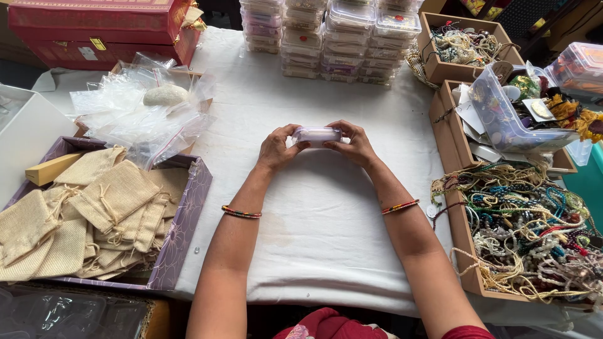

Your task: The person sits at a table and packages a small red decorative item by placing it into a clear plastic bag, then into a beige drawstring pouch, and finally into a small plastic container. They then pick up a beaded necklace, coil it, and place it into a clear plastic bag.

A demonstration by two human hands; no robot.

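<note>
A small clear plastic box [316,135] with a lid is held above the white tablecloth [314,213] at the middle of the table. My left hand [277,148] grips its left end and my right hand [355,144] grips its right end, fingers curled over the top edge. Both wrists wear thin multicoloured thread bracelets. What lies inside the box is too faint to tell.
Stacks of clear lidded boxes [333,37] stand at the back. A purple tray of beige burlap pouches [88,213] sits left, with clear plastic bags [135,116] and red boxes [100,28] behind it. Cardboard boxes of bead necklaces [527,226] line the right side.
</note>
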